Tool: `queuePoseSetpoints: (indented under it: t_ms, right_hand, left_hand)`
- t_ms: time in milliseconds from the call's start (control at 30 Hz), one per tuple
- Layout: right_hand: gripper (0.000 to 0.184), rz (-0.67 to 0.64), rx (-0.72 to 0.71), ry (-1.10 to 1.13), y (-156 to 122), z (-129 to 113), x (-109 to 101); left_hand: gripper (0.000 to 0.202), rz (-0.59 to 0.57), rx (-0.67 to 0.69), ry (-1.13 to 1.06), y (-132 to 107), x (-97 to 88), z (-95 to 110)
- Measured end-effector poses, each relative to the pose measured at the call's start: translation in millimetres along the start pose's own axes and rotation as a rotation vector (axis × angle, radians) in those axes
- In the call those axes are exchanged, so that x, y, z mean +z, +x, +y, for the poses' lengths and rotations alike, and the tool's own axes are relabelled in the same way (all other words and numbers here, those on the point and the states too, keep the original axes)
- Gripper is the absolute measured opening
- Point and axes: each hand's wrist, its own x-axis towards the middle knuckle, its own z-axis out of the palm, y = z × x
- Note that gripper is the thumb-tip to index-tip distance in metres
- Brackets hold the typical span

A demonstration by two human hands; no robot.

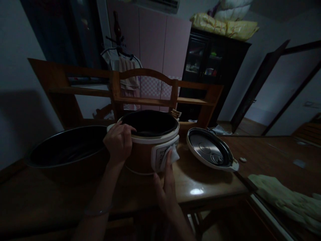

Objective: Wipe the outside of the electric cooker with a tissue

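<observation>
A brown and white rice cooker (140, 154) stands uncovered on the wooden table, its inside dark. My left hand (119, 139) is closed over the cooker's left rim, fingers curled at the edge. Under the fingers of my right hand (167, 185) is a white tissue (173, 154), pressed against the control panel (158, 159) on the cooker's front. To the right, the cooker's lid (205, 147) lies with its metal inner side facing up. A wide, dark inner pot (67, 144) sits at the left, close to my left forearm.
The wooden table (208, 187) has a raised shelf rack (147, 100) along its back edge. A small white piece (242, 160) lies right of the lid. Pale green cloth (283, 197) is at the lower right. Behind stand pink wardrobe doors (152, 47) and a black cabinet (213, 73).
</observation>
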Motion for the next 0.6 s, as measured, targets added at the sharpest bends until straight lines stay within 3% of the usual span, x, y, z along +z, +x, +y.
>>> queuePoseSetpoints:
  t_ms: [367, 500, 600]
  right_hand:
    - [0.072, -0.159, -0.046, -0.058, -22, 6, 1]
    - [0.08, 0.015, 0.076, 0.043, -35, 18, 7]
    - [0.084, 0.163, 0.21, 0.123, -28, 24, 2]
  left_hand:
    - [0.055, -0.034, -0.012, -0.019, 1, -4.1, 4]
    - [0.057, -0.045, -0.022, -0.02, 2, -5.1, 3]
    - [0.057, -0.04, -0.007, -0.015, 2, -4.2, 2]
